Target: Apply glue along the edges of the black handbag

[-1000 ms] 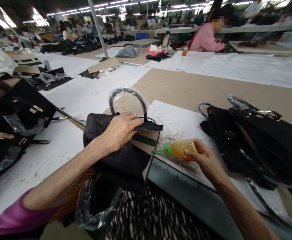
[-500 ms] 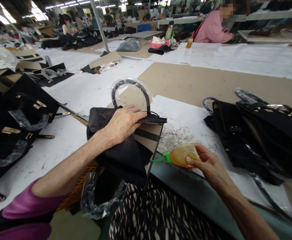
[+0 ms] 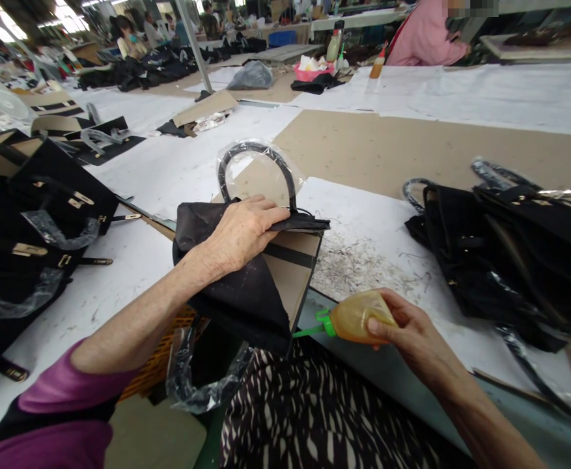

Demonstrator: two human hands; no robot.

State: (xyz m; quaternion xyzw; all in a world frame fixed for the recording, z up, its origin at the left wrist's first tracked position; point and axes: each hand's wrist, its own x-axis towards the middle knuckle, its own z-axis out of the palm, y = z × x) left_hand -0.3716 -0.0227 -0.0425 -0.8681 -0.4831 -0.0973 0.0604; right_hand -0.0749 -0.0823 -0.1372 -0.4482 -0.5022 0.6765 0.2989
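My left hand (image 3: 240, 231) lies on a black handbag (image 3: 246, 293) at the table's front edge, fingers curled over the folded-back black lining at its top. The bag's tan panel with a black stripe (image 3: 290, 267) shows beside the hand, and its plastic-wrapped black handle (image 3: 258, 170) arches up behind. My right hand (image 3: 405, 326) grips a soft amber glue bottle (image 3: 358, 317) with a green nozzle. The nozzle tip points left at the bag's lower right edge.
Black handbags with gold fittings (image 3: 514, 247) are piled at the right, more black bags (image 3: 26, 228) at the left. Glue scraps (image 3: 358, 264) litter the white paper (image 3: 168, 169) on the table. A person in pink (image 3: 424, 36) works at the far table. Other workers sit at the back left.
My right hand has carried the glue bottle down and toward the bag's lower right edge. The view has tilted downward. My left hand stays on the bag.
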